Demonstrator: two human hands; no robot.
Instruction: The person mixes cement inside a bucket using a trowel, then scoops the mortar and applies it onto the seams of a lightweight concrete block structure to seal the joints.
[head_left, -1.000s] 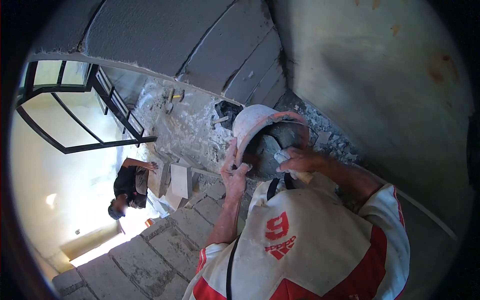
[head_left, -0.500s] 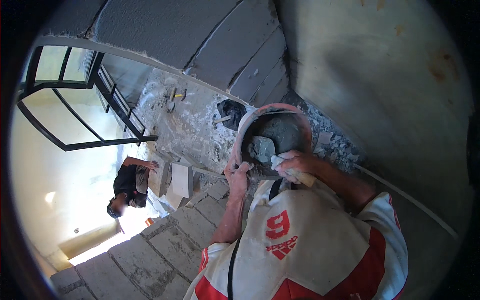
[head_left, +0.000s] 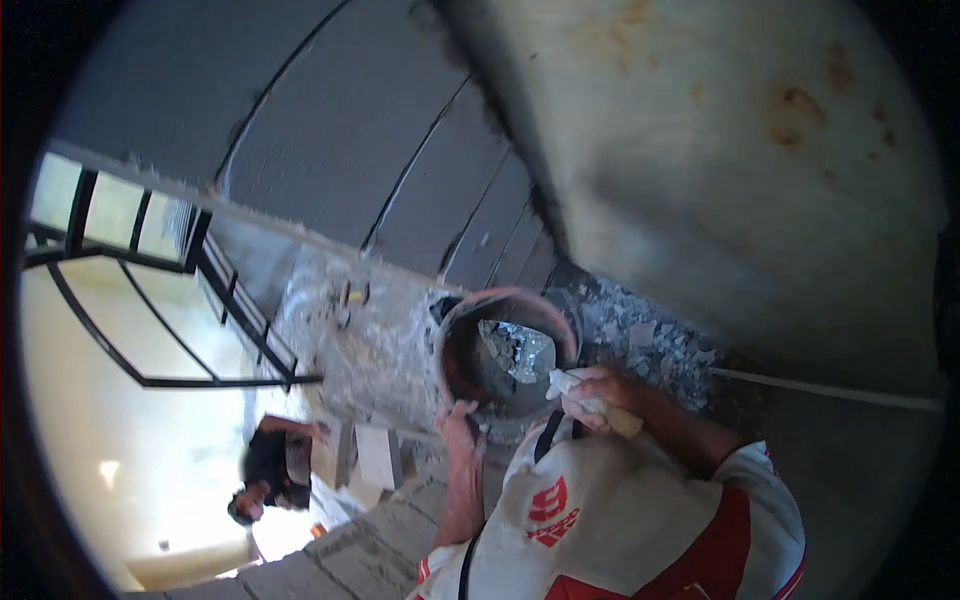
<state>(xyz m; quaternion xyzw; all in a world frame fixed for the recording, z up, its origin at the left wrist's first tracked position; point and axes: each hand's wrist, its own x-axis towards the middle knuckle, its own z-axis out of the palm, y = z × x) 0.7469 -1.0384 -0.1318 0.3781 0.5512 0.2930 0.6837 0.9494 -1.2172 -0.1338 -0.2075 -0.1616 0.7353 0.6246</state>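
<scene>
My left hand (head_left: 460,432) is closed over the near left rim of a round, mortar-smeared bucket (head_left: 444,352). In my right hand (head_left: 604,392) is the pale wooden handle of a trowel (head_left: 537,358), gripped at the bucket's near right side. The trowel's wet, shiny blade lies across the bucket's mouth, with grey mortar (head_left: 500,345) heaped on its far left part. Whether the blade touches what is inside below it, I cannot tell. Part of the handle is hidden by my fingers.
A grey block wall (head_left: 330,130) rises beyond the bucket, and a stained plaster wall (head_left: 700,170) stands at the right. Broken rubble (head_left: 640,335) lies beside the bucket. At left are a black metal frame (head_left: 230,382), pale blocks (head_left: 378,458) and another person (head_left: 280,458).
The view has shifted, so the bucket sits lower and further left in it. The trowel blade, earlier down in the mortar, now shows more fully with mortar on it. Both hands keep their grips.
</scene>
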